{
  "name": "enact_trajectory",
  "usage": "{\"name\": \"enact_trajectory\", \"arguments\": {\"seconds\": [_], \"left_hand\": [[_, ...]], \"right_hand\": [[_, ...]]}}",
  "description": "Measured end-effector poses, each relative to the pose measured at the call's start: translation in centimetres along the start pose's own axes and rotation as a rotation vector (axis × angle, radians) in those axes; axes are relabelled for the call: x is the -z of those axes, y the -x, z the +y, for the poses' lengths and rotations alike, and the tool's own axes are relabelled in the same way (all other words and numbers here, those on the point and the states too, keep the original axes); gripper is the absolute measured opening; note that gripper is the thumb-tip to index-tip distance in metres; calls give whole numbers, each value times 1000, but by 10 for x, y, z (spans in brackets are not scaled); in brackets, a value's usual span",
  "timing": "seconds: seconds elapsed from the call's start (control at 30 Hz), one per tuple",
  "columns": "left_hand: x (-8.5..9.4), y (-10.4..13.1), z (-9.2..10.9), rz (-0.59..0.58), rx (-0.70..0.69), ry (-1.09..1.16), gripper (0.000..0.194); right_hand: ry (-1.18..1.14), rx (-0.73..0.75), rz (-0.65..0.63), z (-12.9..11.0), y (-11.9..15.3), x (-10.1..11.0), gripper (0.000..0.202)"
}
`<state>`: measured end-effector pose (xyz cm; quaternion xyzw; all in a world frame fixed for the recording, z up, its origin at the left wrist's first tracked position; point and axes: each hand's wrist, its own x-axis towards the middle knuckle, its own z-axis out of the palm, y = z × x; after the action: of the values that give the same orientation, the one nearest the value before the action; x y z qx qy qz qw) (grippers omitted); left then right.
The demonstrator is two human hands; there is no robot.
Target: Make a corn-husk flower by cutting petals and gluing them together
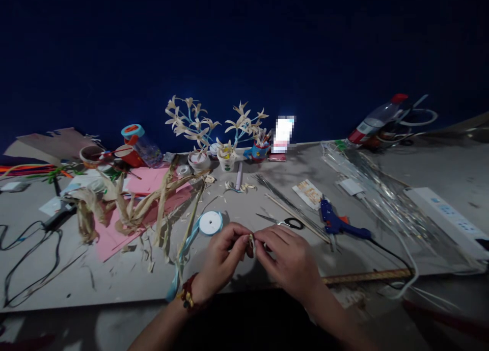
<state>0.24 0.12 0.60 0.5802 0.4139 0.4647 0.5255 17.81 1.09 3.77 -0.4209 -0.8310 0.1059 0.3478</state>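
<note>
A small pale, husk-like piece [250,243] sits between my fingertips near the table's front edge. My left hand [228,250] pinches it between thumb and forefinger. From the other side my right hand [286,257] meets it with thumb and fingers closed together; its exact shape is partly hidden by the fingers. Just beyond my hands lie scissors [293,223] with black handles. A white ribbon spool [210,222] with light blue ribbon lies by my left hand. To the right rests a blue glue gun [344,224].
Dried husks [130,208] cover pink paper [105,239] at the left. Two potted husk flowers [198,133] stand at the back beside a lit phone [282,134]. Thin wires [294,208], plastic-wrapped strands [385,193] and a white power strip [446,218] lie rightward.
</note>
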Motion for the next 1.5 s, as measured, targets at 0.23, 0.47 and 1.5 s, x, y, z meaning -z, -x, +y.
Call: {"name": "enact_trajectory", "arguments": {"seconds": [0.23,0.47,1.5], "left_hand": [[-1,-1,7,55,-59,-100,18],[1,-3,14,65,-73,-213,12],[4,-10,24,-54,257,293,35]], "right_hand": [[-254,-160,48,-5,4,0,8],[-333,-140,29,-1,7,-2,20],[-687,-311,136,5,1,-17,8]]}}
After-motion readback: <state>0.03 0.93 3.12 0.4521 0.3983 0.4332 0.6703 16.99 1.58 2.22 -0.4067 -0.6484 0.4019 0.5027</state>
